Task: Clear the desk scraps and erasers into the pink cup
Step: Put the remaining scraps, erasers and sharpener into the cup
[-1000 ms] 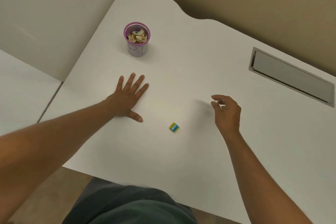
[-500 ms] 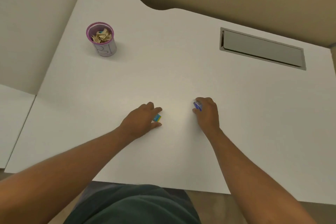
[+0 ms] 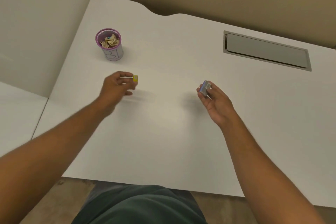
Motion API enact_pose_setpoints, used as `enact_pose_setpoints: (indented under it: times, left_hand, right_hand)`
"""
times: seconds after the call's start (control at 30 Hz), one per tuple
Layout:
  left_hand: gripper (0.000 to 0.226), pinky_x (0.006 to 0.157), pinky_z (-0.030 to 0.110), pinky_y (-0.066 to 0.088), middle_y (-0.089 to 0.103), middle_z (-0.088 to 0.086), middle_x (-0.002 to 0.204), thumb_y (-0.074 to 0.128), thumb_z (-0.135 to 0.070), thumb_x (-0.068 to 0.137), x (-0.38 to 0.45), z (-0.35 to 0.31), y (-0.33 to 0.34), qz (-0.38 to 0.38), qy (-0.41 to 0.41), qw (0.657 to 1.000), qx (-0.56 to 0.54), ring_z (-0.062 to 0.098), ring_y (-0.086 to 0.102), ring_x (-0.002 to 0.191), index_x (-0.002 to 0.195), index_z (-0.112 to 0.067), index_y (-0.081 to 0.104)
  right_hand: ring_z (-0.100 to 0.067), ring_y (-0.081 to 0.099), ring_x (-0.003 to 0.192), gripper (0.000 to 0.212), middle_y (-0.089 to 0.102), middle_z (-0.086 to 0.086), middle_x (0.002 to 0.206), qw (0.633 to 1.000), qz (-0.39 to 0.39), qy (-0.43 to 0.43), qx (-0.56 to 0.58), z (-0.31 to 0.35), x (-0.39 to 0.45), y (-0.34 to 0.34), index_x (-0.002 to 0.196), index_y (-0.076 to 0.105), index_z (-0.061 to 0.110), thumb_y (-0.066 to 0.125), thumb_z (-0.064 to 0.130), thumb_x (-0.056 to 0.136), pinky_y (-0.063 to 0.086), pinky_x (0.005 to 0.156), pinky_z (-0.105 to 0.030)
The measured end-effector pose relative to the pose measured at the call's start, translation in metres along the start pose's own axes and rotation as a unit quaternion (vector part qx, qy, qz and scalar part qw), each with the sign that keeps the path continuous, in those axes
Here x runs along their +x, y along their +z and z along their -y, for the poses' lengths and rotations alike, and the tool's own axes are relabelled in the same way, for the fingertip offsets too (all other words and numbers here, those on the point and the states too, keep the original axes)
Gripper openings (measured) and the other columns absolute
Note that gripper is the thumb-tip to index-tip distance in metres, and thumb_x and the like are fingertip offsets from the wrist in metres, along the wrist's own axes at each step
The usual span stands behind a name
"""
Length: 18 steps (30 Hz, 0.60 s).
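Observation:
The pink-rimmed cup [image 3: 111, 54] stands at the far left of the white desk [image 3: 172, 132], filled with crumpled paper scraps [image 3: 110, 41]. My left hand [image 3: 116, 87] is raised above the desk, in front of and a little right of the cup, pinching a small yellow eraser [image 3: 135, 78] at its fingertips. My right hand [image 3: 215, 102] is lifted over the desk's middle right, fingers closed on a blue-and-grey eraser [image 3: 205, 87].
A grey cable flap [image 3: 265, 51] is set into the desk at the far right. Beige partition walls stand at the left and back. The desk's front edge runs just above my lap.
My left hand picked the yellow eraser off the desk and lifted it toward the cup. My right hand rose from the surface with the blue-and-grey eraser.

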<state>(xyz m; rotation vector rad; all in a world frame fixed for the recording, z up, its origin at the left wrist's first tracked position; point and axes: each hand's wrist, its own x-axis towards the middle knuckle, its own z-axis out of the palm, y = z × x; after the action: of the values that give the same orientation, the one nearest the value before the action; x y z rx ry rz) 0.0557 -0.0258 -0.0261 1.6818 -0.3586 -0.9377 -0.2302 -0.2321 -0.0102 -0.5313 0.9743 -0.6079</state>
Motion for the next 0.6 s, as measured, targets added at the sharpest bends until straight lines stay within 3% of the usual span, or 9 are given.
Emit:
enact_pose_setpoints:
  times: [0.13,0.23,0.3,0.37,0.47,0.6]
  left_hand:
    - [0.021,0.058,0.016,0.051,0.080,-0.008,0.084,0.086,-0.024,0.081,0.024,-0.035,-0.034,-0.053,0.073,0.995,0.045,0.005,0.068,0.065,0.097,-0.029,0.074]
    - [0.021,0.070,0.017,0.051,0.080,-0.009,0.094,0.086,-0.030,0.080,0.050,-0.055,-0.053,-0.139,0.125,0.976,0.114,-0.004,0.063,0.064,0.097,-0.030,0.074]
    - [0.022,0.071,0.011,0.047,0.079,-0.012,0.095,0.085,-0.032,0.080,0.066,-0.066,-0.062,-0.181,0.154,0.954,0.180,-0.010,0.063,0.068,0.099,-0.027,0.074]
    - [0.022,0.069,0.006,0.044,0.078,-0.010,0.095,0.084,-0.030,0.079,0.080,-0.075,-0.067,-0.190,0.170,0.938,0.237,-0.007,0.067,0.079,0.098,-0.024,0.074]
    - [0.021,0.070,0.022,0.048,0.078,-0.006,0.096,0.080,-0.028,0.079,0.098,-0.083,-0.072,-0.182,0.167,0.916,0.315,0.014,0.069,0.086,0.098,-0.023,0.073]
    - [0.018,0.082,0.038,0.049,0.079,0.001,0.099,0.071,-0.027,0.088,0.116,-0.086,-0.075,-0.146,0.148,0.852,0.481,0.029,0.069,0.097,0.104,-0.022,0.078]
  right_hand:
    - [-0.034,0.073,0.105,0.037,0.071,-0.015,0.110,0.993,0.001,-0.043,-0.114,0.014,0.004,0.019,0.132,0.060,0.003,0.066,0.006,0.096,0.061,0.087,-0.037]
    - [-0.026,0.073,0.101,0.030,0.074,-0.009,0.109,0.975,0.002,-0.061,-0.215,0.012,0.010,0.043,0.125,0.068,0.015,0.070,0.013,0.095,0.062,0.085,-0.039]
    - [-0.020,0.073,0.094,0.027,0.076,-0.002,0.100,0.960,0.005,-0.084,-0.267,0.002,0.012,0.062,0.120,0.071,0.018,0.072,0.014,0.093,0.062,0.084,-0.038]
    - [-0.017,0.071,0.088,0.027,0.078,0.003,0.088,0.945,0.003,-0.113,-0.306,-0.013,0.014,0.082,0.117,0.071,0.017,0.073,0.012,0.091,0.063,0.079,-0.034]
    - [-0.017,0.070,0.082,0.029,0.078,0.000,0.083,0.919,0.027,-0.148,-0.363,-0.039,0.014,0.112,0.118,0.068,0.017,0.074,0.010,0.090,0.063,0.077,-0.035]
    - [-0.022,0.072,0.079,0.020,0.079,0.000,0.088,0.898,0.052,-0.156,-0.409,-0.067,0.010,0.141,0.100,0.067,0.024,0.077,0.013,0.087,0.062,0.076,-0.038]
